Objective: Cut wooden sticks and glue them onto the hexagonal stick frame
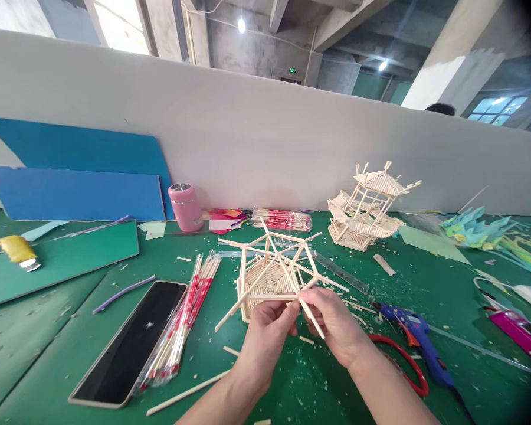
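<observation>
A small roof-like frame of wooden sticks point(272, 271) is held up above the green table point(48, 330), in front of me. My left hand point(265, 336) pinches its lower edge from below. My right hand point(334, 321) grips sticks at the frame's right side, one stick poking down past the fingers. A finished stick pavilion point(367, 206) stands further back on the right. A packet of wrapped chopsticks point(183, 316) lies to the left of my hands.
A phone point(128, 342) lies face up at the left. A blue glue gun point(418, 336) and red scissors point(407, 363) lie at the right. A pink flask point(184, 206), blue boards point(75, 177), a clear ruler point(340, 273) and a second chopstick packet point(283, 219) lie farther back, with loose sticks scattered about.
</observation>
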`<state>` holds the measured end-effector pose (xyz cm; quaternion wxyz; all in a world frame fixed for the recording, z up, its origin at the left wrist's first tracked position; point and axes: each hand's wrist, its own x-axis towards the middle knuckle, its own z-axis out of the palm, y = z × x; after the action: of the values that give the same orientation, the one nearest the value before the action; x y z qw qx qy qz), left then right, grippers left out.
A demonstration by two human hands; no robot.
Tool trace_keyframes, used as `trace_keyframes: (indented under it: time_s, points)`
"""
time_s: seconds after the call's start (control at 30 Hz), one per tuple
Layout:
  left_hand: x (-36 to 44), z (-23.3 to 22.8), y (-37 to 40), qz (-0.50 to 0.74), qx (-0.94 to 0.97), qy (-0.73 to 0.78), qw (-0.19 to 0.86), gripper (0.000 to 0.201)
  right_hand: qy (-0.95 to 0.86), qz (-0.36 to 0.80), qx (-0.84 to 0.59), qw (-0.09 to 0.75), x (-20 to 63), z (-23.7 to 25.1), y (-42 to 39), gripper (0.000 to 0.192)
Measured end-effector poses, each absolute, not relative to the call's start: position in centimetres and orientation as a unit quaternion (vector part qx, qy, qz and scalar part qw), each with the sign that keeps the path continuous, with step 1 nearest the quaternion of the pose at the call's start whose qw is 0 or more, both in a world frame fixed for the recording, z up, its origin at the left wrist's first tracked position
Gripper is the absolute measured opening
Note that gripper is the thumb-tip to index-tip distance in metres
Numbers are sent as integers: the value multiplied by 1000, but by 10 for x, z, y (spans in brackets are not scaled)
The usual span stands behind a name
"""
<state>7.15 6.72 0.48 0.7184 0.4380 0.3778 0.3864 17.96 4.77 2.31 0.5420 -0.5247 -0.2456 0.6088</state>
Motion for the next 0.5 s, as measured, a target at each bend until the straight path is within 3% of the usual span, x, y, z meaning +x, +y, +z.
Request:
trace_keyframes:
  time_s: [0.5]
  points:
    - [71,7,65,374,447,378,720,32,-239,610,-528,540,178,29,47,25]
